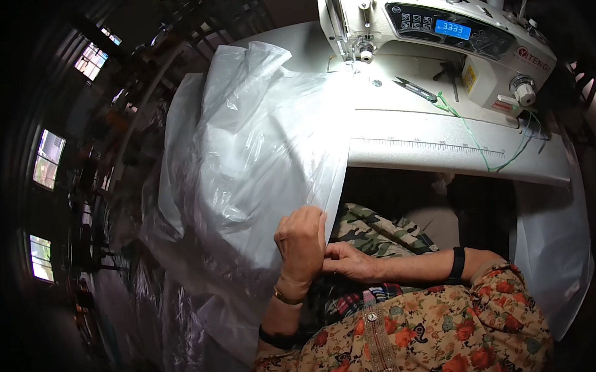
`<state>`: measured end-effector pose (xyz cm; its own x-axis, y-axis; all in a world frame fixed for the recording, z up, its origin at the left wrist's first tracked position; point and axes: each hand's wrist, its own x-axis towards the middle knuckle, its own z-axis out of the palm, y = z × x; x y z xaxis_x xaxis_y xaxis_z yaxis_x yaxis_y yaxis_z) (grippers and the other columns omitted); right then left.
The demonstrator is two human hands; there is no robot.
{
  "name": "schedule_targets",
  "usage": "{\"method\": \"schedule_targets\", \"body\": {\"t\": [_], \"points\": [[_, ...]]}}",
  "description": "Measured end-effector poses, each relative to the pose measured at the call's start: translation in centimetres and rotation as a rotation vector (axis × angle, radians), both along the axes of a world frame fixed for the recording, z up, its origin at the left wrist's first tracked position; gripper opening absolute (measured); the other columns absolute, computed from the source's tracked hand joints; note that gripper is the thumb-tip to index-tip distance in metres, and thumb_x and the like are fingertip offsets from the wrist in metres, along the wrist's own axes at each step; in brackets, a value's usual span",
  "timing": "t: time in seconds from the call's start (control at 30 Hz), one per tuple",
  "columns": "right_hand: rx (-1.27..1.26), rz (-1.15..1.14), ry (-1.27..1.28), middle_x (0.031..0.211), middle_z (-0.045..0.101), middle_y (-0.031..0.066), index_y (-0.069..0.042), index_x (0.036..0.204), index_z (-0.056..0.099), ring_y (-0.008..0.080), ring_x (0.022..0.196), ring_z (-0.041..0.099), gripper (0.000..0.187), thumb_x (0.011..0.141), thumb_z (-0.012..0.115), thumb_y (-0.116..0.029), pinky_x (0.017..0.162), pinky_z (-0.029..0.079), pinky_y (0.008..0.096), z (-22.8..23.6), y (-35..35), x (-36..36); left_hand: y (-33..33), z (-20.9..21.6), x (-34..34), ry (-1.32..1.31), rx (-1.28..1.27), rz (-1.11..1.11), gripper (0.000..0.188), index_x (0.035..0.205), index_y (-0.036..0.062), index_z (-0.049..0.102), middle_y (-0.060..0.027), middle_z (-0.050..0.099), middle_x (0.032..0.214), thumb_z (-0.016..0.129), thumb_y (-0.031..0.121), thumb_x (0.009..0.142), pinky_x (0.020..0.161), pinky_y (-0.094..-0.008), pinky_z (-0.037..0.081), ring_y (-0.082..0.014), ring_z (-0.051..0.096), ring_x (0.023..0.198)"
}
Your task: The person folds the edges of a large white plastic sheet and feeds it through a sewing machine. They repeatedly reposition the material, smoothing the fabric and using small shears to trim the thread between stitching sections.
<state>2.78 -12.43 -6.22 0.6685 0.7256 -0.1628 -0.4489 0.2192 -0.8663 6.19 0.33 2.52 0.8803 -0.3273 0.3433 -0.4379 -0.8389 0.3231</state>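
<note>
A large sheet of translucent white plastic (245, 168) lies in folds over the left part of the sewing table and hangs off its front. Its straight right edge runs from beneath the needle area of the white sewing machine (364, 26) down to my hands. My left hand (301, 241) is closed on that edge, knuckles up. Just below and to the right, my right hand (350, 261) pinches the same edge, its fingertips close to the left hand. The fingertips of both hands are partly hidden.
Thread snips (415, 89) lie on the machine bed, with green thread (463, 121) trailing off to the right. A ruler strip (428, 145) runs along the table's front edge. More pale sheeting (553, 243) hangs at the right. Camouflage cloth (378, 229) covers my lap.
</note>
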Motion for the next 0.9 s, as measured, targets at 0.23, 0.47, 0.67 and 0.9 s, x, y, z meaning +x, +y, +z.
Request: {"method": "schedule_targets", "body": {"t": [0.23,0.47,0.67,0.9], "points": [[0.173,-0.049,-0.069,0.109,0.066,0.0048,0.003,0.115,0.063,0.0102,0.103,0.059,0.026,0.094,0.059,-0.011,0.091,0.047,0.0272,0.6,0.1,-0.4,-0.7,1.2,-0.4,-0.110,0.038,-0.124,0.011,0.080,0.0033,0.054,-0.0138,0.049,0.072,0.065,0.006,0.084,0.065,-0.0441,0.041,-0.0350,0.052,0.069],[0.179,-0.068,-0.051,0.108,0.065,0.0042,0.004,0.115,0.061,0.0097,0.103,0.057,0.026,0.094,0.058,-0.011,0.091,0.046,0.0265,1.3,-0.1,-0.6,-0.7,0.5,-1.1,0.000,-0.144,-0.063,0.008,0.092,0.0005,0.060,-0.0151,0.054,0.076,0.064,0.005,0.086,0.061,-0.0439,0.044,-0.0370,0.057,0.070],[0.108,-0.135,-0.127,0.101,0.064,0.0041,0.004,0.110,0.059,0.0099,0.097,0.057,0.024,0.091,0.057,-0.010,0.085,0.048,0.0281,0.8,0.5,-1.0,-0.2,0.5,-1.6,0.037,-0.051,-0.057,0.006,0.090,0.0031,0.062,-0.0139,0.055,0.077,0.065,0.006,0.086,0.061,-0.0432,0.044,-0.0360,0.058,0.070],[-0.018,-0.183,-0.295,0.094,0.064,0.0137,0.005,0.108,0.059,0.0127,0.090,0.059,0.026,0.087,0.057,-0.010,0.076,0.048,0.0312,0.4,1.2,-1.3,-0.1,2.8,-1.9,0.169,0.004,-0.081,0.013,0.078,0.0030,0.058,-0.0133,0.055,0.077,0.066,0.011,0.085,0.063,-0.0428,0.046,-0.0342,0.059,0.075]]}}
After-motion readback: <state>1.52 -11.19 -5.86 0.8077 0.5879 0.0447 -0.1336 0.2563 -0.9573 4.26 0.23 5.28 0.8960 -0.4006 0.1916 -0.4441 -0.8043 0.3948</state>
